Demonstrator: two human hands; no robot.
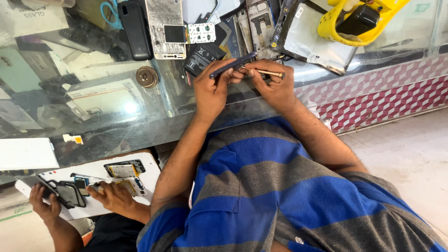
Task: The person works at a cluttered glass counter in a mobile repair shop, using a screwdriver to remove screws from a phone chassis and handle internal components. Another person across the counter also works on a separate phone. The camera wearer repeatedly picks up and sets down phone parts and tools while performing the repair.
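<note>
Steadying a dark phone part [232, 65] above the glass tabletop [116, 116], the left hand [212, 88] gripped it tilted, so the right hand [275, 86], closed around a brass-handled screwdriver [266, 72], could reach its edge.

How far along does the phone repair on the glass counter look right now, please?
Done: an opened phone and a battery lie apart. In hand: the left hand holds a dark phone part; the right hand works it with a screwdriver. Left: nothing looks reassembled.
</note>
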